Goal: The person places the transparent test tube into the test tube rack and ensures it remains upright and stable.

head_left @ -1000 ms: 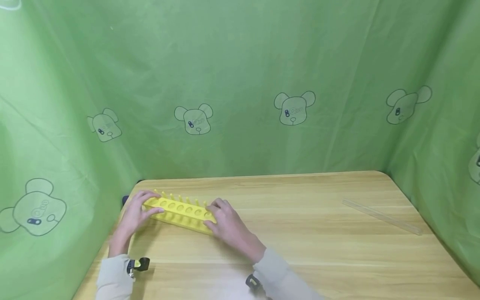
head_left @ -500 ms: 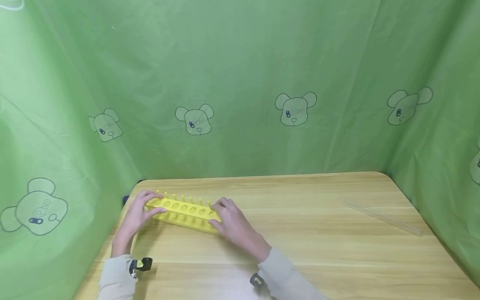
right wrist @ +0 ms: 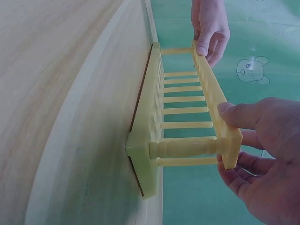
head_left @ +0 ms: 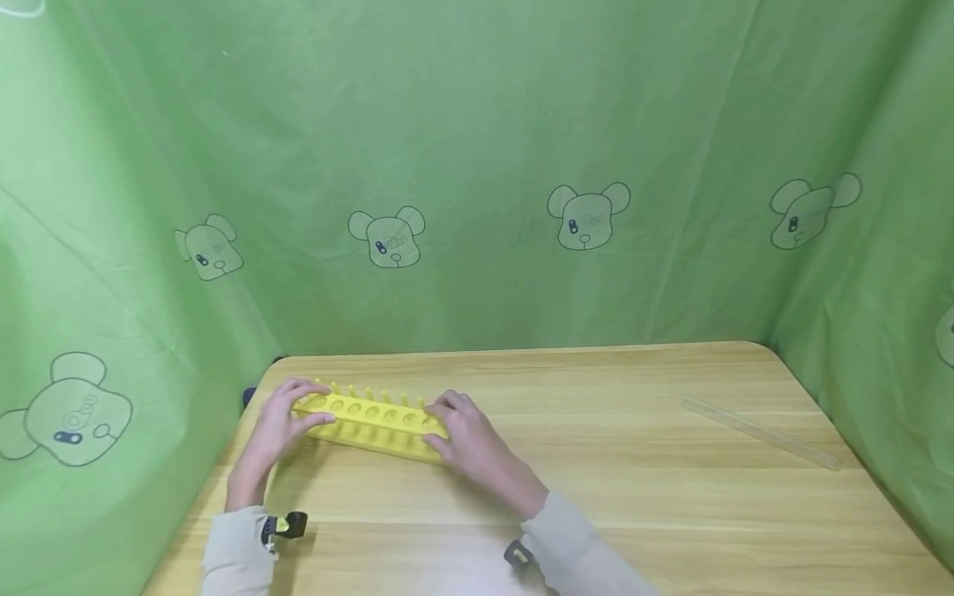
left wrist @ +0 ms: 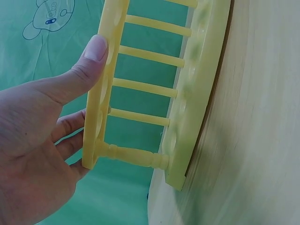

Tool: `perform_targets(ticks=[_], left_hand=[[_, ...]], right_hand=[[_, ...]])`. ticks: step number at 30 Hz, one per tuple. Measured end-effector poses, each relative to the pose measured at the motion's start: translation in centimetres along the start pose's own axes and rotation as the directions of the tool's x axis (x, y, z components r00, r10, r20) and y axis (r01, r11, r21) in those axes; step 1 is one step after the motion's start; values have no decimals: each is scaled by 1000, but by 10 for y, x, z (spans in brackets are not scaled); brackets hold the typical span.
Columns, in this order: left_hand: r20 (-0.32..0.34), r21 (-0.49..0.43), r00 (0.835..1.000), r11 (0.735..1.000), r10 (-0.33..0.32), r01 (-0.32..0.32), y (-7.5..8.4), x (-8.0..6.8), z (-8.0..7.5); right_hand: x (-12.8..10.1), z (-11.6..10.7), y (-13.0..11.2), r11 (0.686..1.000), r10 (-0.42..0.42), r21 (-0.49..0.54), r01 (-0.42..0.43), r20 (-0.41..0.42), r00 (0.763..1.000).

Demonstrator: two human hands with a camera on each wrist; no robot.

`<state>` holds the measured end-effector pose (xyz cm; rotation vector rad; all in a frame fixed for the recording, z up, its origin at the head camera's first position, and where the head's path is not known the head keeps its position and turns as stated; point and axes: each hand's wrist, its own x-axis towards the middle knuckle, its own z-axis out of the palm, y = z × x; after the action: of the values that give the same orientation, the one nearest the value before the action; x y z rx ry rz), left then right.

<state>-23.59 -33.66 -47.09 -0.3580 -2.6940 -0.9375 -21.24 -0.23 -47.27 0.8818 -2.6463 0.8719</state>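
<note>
1. The left hand [head_left: 277, 426] pinches the left end of the yellow test-tube rack [head_left: 370, 418], thumb on the holed top plate and fingers curled behind it; the right hand [head_left: 471, 443] grips the right end the same way.
2. The rack stands upright with its base on the wooden table [head_left: 611, 488], near the far left corner and slightly angled to the far edge.
3. All its holes are empty in the head view.
4. A clear rod-like piece [head_left: 760, 431] lies well apart, by the table's right edge.
5. Judging by this, the rack is set down but not yet released, and nothing is loaded in it.
</note>
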Motion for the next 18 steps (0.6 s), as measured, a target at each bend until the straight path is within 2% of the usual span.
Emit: perform_targets(ticks=[11,18], left_hand=[[23,-8,999,999,-31,31,8,0,1],[33,-12,998,999,-48,48,13,1,2]], right_hand=[[-3,-1,7,998,-43,-38,41,-42,998],[-5,-5,9,999,-29,-25,29,-17,999]])
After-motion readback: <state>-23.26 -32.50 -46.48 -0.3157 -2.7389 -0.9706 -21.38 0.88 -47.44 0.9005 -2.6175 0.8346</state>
